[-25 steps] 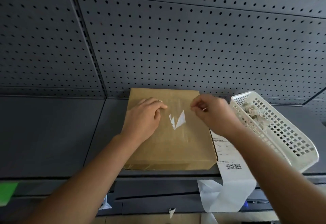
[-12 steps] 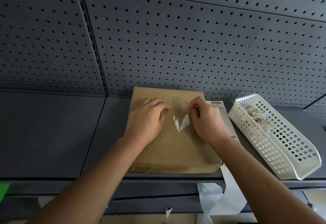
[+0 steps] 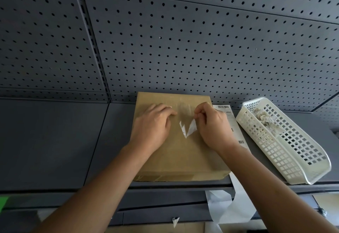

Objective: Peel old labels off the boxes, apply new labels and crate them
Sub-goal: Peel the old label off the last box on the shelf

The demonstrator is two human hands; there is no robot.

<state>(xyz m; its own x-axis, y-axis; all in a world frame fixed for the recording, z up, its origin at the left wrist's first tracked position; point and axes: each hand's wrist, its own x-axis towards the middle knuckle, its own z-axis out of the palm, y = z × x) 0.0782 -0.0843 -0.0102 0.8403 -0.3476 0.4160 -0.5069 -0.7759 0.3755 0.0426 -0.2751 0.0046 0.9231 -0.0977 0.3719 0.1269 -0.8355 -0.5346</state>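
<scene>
A flat brown cardboard box [image 3: 183, 155] lies on the dark grey shelf, its far edge against the pegboard wall. On its top a torn white remnant of the old label [image 3: 187, 129] forms a V shape. My left hand [image 3: 152, 124] rests on the box left of the remnant, fingers bent, fingertips pressing the cardboard. My right hand [image 3: 211, 124] pinches the upper right tip of the remnant between thumb and finger. A strip of white labels with barcodes [image 3: 231, 120] lies under the box's right side and hangs over the shelf's front edge.
A white plastic mesh basket [image 3: 286, 150] holding torn label scraps [image 3: 264, 118] sits on the shelf to the right. The grey pegboard wall [image 3: 183, 39] rises behind. The shelf [image 3: 55, 141] stretches left. A small paper scrap [image 3: 175, 220] lies below the shelf edge.
My right hand moved in from the right and took the remnant's upper right tip in a pinch. The left hand stayed on the box. The view shifted slightly.
</scene>
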